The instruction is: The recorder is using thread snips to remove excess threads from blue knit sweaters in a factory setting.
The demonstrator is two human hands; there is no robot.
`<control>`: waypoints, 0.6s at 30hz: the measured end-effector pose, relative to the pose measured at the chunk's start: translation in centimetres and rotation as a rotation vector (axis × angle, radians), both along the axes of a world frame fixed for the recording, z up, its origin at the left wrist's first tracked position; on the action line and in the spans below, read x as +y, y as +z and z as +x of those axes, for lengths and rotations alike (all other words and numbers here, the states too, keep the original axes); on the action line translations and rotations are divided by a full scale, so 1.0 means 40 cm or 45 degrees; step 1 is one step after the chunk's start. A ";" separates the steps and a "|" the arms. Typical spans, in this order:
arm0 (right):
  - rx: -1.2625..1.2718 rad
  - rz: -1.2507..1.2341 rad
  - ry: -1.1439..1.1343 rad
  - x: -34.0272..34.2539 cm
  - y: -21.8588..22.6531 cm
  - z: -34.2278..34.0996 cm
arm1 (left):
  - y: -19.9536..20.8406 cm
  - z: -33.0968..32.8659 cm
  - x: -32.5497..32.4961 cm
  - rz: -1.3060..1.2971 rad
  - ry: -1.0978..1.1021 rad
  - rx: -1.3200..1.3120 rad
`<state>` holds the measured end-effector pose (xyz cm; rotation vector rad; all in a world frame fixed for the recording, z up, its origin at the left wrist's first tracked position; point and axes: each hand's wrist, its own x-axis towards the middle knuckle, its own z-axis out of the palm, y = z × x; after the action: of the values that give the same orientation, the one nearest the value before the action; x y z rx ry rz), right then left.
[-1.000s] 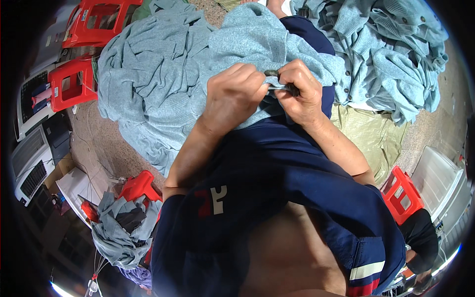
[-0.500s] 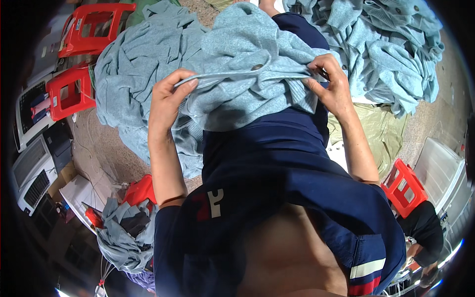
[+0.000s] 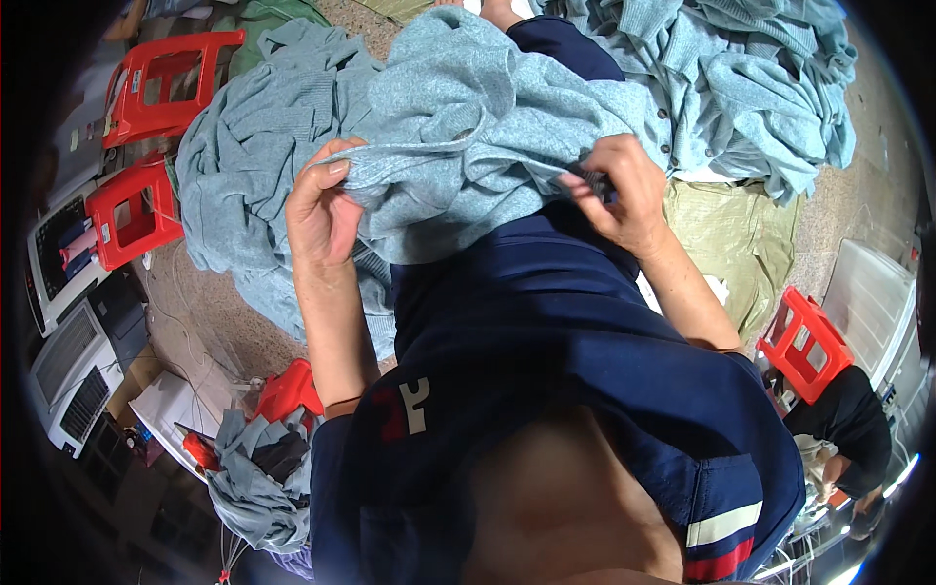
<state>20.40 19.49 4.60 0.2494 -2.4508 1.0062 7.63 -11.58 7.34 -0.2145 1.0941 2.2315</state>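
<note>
Where the navy trousers (image 3: pixel 507 258) covered the person's lap, a light-blue knitted garment (image 3: pixel 439 117) lay in loose folds, its narrow edge drawn between the two hands. The left hand (image 3: pixel 327 200) had thumb and fingertips clamped on that edge; the right hand (image 3: pixel 624 190) had its fingers curled around a small dark object (image 3: pixel 593 183), probably a tool, though blur hid whether they pinched the cloth too. The knit looked soft, limp and fairly light, unlikely to slip but apt to stretch or snag, so the firmer finished edge seemed a better place to grip than the loose body. A heap of similar knits (image 3: pixel 244 166) spread on the left, and a pile of buttoned cardigans (image 3: pixel 721 107) on the right, beside a bare stretch of olive-green sheet (image 3: pixel 741 253). Around these ran a speckled floor (image 3: pixel 219 302), with red plastic stools (image 3: pixel 136 214) at both sides, translucent storage bins (image 3: pixel 853 302) and a black-clad co-worker (image 3: pixel 848 429) at the lower right.
</note>
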 end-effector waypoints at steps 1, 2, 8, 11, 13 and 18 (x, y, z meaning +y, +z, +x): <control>-0.101 0.036 0.044 -0.002 -0.001 0.003 | -0.005 0.001 -0.004 0.014 0.014 -0.023; -0.202 0.071 0.090 -0.005 -0.001 0.008 | -0.013 0.000 -0.009 0.012 0.009 -0.025; -0.198 -0.026 0.018 -0.039 -0.033 0.009 | -0.024 0.003 -0.007 0.127 -0.020 -0.040; -0.189 -0.119 0.073 -0.039 -0.030 -0.002 | -0.018 0.002 -0.007 0.112 -0.001 -0.031; 0.032 -0.083 0.086 -0.024 0.022 -0.020 | -0.002 0.008 -0.001 0.046 0.058 0.024; 0.666 0.297 0.171 -0.010 0.160 -0.081 | 0.192 0.043 0.152 -0.170 -0.023 0.224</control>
<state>17.14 19.10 10.99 0.6717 -2.0795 0.6028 9.36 -5.48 15.03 -0.0645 1.3349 2.1959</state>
